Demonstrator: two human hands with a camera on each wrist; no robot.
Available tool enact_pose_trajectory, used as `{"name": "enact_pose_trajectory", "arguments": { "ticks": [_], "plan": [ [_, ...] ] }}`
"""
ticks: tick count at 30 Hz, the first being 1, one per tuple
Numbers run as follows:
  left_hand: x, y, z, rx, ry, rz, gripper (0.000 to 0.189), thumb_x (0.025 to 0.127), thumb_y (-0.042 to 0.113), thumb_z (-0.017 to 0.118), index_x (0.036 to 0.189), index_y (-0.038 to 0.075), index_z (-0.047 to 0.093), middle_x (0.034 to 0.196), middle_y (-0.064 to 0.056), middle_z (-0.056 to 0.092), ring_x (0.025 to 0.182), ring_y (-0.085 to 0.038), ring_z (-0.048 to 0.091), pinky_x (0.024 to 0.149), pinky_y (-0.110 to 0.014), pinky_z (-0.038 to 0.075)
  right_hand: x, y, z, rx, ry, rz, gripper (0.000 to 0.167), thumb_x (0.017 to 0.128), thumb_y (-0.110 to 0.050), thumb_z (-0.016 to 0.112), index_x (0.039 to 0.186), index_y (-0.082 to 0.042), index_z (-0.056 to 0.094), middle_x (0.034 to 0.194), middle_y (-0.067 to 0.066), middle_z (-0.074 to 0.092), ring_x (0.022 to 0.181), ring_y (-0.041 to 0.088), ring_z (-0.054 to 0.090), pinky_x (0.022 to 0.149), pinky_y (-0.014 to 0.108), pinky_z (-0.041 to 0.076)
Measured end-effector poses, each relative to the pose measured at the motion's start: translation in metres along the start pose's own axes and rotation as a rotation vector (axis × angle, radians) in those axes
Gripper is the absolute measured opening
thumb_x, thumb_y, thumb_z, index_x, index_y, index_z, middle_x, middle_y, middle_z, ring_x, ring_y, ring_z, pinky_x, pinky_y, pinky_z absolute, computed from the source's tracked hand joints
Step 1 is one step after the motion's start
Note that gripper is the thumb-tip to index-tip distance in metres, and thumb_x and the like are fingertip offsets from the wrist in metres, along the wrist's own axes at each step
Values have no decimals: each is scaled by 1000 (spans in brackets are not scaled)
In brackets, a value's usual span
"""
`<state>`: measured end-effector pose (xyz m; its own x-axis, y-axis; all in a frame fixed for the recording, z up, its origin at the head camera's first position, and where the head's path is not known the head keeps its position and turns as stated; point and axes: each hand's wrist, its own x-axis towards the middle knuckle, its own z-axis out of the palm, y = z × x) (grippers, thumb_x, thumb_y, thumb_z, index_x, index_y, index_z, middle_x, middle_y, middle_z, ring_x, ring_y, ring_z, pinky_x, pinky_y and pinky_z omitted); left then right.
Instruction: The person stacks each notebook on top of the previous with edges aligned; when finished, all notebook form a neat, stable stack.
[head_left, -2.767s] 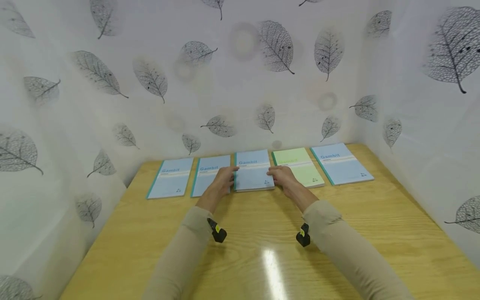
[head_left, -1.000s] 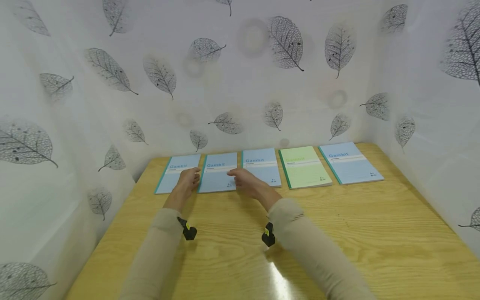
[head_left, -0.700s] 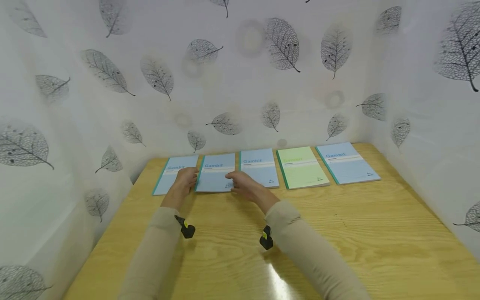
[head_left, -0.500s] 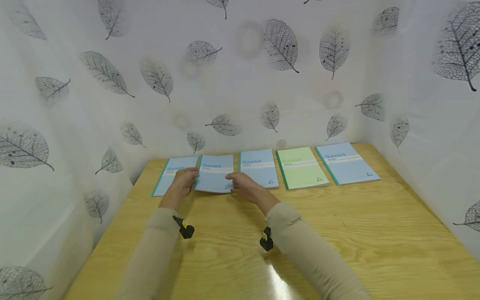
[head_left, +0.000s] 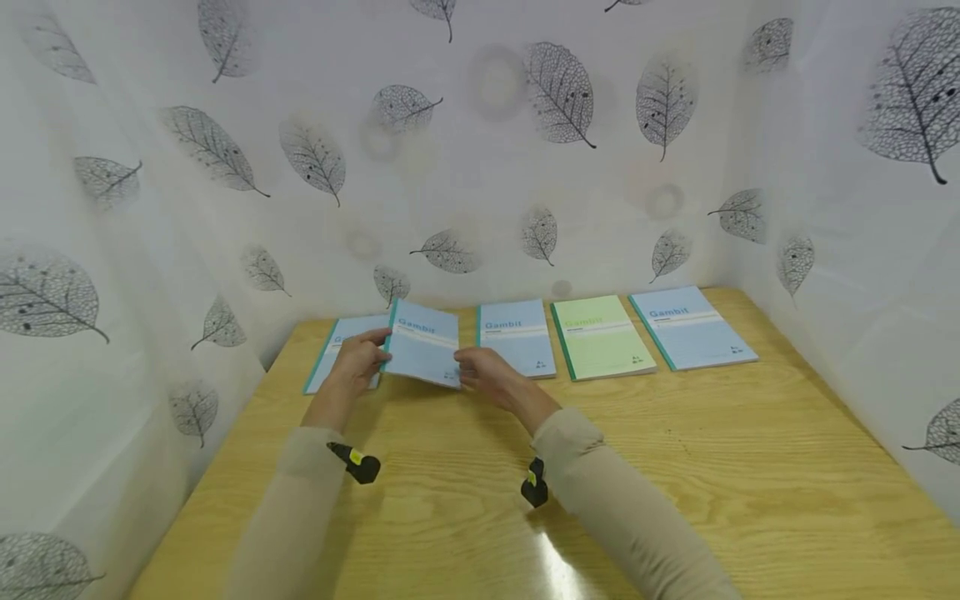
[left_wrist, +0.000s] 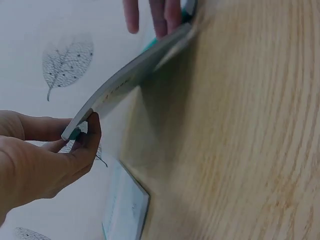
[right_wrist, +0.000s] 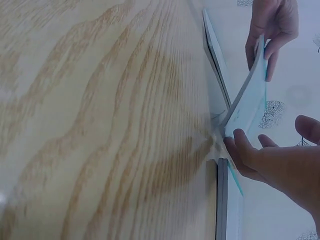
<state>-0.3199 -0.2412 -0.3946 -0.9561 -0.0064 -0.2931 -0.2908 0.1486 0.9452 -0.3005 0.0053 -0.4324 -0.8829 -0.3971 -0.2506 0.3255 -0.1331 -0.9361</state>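
Note:
In the head view a light blue notebook (head_left: pixel 422 343) with a teal spine and "Gambit" on its cover is raised and tilted over the table. My left hand (head_left: pixel 358 360) pinches it by the spine side, thumb on the cover. The left wrist view shows the notebook (left_wrist: pixel 107 92) bowed, its left-hand edge between thumb and fingers. At its lower right corner is my right hand (head_left: pixel 491 375). Seen from the right wrist, that hand (right_wrist: pixel 275 162) has its fingers extended, fingertips right at the corner, and the thumb held apart.
On the wooden table (head_left: pixel 450 500) a blue notebook (head_left: pixel 322 373) lies at the left, partly covered. Rightward lie another blue notebook (head_left: pixel 517 321), a green one (head_left: pixel 600 337) and a blue one (head_left: pixel 693 329). Leaf-print sheeting (head_left: pixel 465 183) encloses the back and sides.
Both hands have moved left from the middle notebook to the second one. That notebook has come up off the table, spine side higher, in the left hand.

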Motion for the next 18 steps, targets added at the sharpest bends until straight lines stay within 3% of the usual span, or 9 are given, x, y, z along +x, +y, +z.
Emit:
{"name": "enact_pose_trajectory", "arguments": {
  "ticks": [2, 6, 12, 15, 17, 18],
  "plan": [
    [-6, 4, -2, -7, -19, 24, 66, 98, -12, 48, 161, 7, 37, 172, -13, 21, 155, -32, 21, 112, -31, 39, 0, 2, 0, -9, 2, -16, 54, 110, -15, 47, 157, 8, 32, 165, 29, 28, 153, 43, 29, 127, 48, 30],
    [-14, 10, -3, -49, -46, 55, 65, 99, -13, 45, 161, 5, 35, 172, -14, 19, 156, -32, 16, 101, -23, 41, -1, 3, -2, -6, 26, -41, 50, 110, -14, 49, 156, 3, 38, 164, 24, 32, 151, 42, 32, 126, 49, 30],
    [-17, 15, 2, -162, -82, 93, 66, 97, -18, 42, 160, 0, 32, 171, -16, 20, 157, -30, 12, 101, -19, 43, -4, -3, -3, 65, 163, -90, 45, 105, -6, 54, 150, -5, 51, 163, 15, 38, 135, 35, 48, 120, 47, 39],
    [-16, 16, 6, -193, -107, 121, 66, 97, -19, 41, 160, -2, 30, 171, -18, 17, 157, -28, 9, 92, -16, 44, -5, -9, -6, 141, 212, -119, 49, 100, 4, 54, 148, -5, 53, 165, 16, 36, 145, 35, 42, 124, 45, 35],
    [-16, 17, 10, -219, -120, 132, 66, 98, -19, 41, 160, -2, 30, 171, -17, 17, 153, -22, 16, 81, -13, 43, -5, -13, -9, 170, 224, -140, 51, 98, 8, 52, 148, -3, 53, 166, 17, 33, 154, 34, 31, 126, 43, 31],
    [-16, 17, 12, -236, -121, 136, 65, 98, -19, 42, 160, -2, 30, 171, -18, 19, 145, -20, 27, 75, -12, 42, -5, -14, -10, 188, 225, -155, 51, 98, 9, 51, 147, -1, 53, 167, 19, 32, 155, 34, 28, 127, 42, 30]
  ]
}}
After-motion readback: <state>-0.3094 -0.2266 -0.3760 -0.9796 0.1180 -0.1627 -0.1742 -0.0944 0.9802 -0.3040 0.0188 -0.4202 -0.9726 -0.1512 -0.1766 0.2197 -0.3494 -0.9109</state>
